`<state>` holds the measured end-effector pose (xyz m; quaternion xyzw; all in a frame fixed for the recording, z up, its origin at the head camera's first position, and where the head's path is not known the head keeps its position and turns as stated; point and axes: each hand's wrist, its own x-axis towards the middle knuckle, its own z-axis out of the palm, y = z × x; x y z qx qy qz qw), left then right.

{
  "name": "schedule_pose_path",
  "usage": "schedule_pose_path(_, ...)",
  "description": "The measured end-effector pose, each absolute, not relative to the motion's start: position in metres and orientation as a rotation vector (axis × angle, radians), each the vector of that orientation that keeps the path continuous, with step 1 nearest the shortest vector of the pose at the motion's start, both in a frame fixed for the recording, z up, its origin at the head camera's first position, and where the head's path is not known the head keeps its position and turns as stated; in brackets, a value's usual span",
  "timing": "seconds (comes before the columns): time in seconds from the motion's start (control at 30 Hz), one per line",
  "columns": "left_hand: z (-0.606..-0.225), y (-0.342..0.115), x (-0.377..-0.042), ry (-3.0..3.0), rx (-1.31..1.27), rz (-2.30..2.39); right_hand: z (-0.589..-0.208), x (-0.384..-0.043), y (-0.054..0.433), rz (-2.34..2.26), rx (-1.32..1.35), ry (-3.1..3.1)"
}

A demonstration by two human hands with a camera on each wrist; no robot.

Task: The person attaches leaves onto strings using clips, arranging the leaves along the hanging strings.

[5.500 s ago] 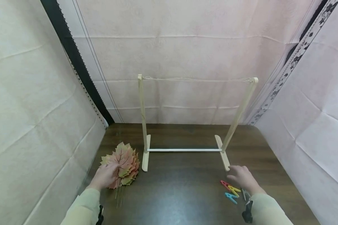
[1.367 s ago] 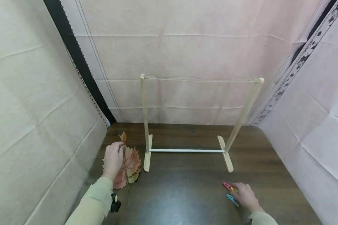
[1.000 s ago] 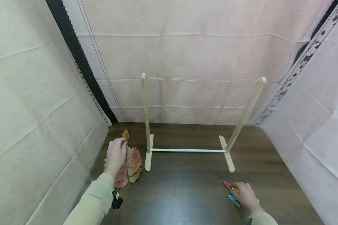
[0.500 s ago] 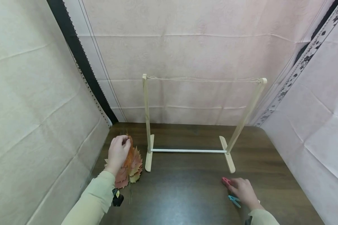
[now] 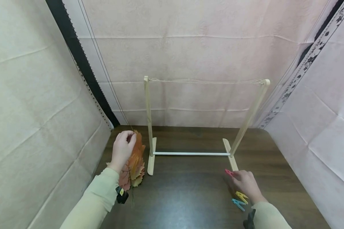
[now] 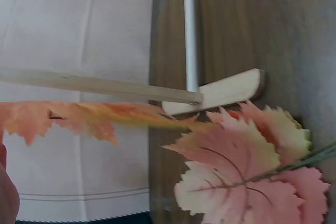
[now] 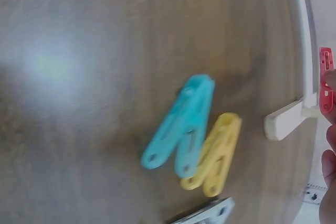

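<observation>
Left of the wooden stand (image 5: 147, 121), my left hand (image 5: 121, 151) pinches an orange artificial leaf (image 5: 137, 151) near its top; a thin stem sticks up above the fingers. Below it a pile of pink and yellow-green leaves (image 6: 247, 171) lies on the table, partly hidden by that hand in the head view. My right hand (image 5: 247, 184) pinches a red clothespin (image 5: 229, 172), raised beside the stand's right foot. A yellow clothespin (image 5: 242, 197) and a blue clothespin (image 5: 238, 204) lie on the table under the right hand.
Between the stand's two posts runs a thin string (image 5: 200, 82) at the top and a white rod (image 5: 190, 154) low down. A whitish clip (image 7: 212, 213) lies near the yellow clothespin. Pale cloth walls (image 5: 318, 127) enclose the dark wood table (image 5: 189, 190) on three sides.
My left hand has lifted the orange leaf off the pile. The right hand has picked up the red clothespin and moved it away from the yellow and blue ones, toward the stand.
</observation>
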<state>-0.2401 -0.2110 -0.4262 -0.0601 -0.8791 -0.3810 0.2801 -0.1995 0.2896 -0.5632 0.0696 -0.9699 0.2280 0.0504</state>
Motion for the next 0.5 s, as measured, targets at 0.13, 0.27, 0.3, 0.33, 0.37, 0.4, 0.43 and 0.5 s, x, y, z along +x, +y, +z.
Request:
schedule_pose_path(0.13, -0.416, -0.206, -0.244, -2.351, -0.16, -1.065, -0.553, -0.208, 0.284, 0.699, 0.238, -2.901)
schedule_pose_path(0.27, -0.406, -0.205, -0.247, -2.408, -0.165, -1.108, -0.544, -0.214, 0.279, 0.731, 0.235, -2.863)
schedule_pose_path(0.3, -0.403, -0.205, -0.248, -2.428, -0.165, -1.126, -0.542, -0.215, 0.277, 0.744, 0.23, -2.853)
schedule_pose_path(0.33, -0.401, -0.206, -0.248, -2.447, -0.169, -1.141, -0.539, -0.216, 0.276, 0.753, 0.23, -2.847)
schedule_pose_path(0.37, -0.398, -0.206, -0.248, -2.465, -0.174, -1.157, -0.537, -0.217, 0.275, 0.762, 0.223, -2.846)
schedule_pose_path(0.4, -0.396, -0.207, -0.249, -2.478, -0.178, -1.177, -0.534, -0.218, 0.274, 0.773, 0.227, -2.841)
schedule_pose_path(0.43, -0.394, -0.207, -0.249, -2.49, -0.184, -1.19, -0.532, -0.218, 0.273, 0.783, 0.217, -2.844)
schedule_pose_path(0.5, -0.39, -0.207, -0.249, -2.516, -0.207, -1.207, -0.525, -0.219, 0.272, 0.817, 0.2, -2.852)
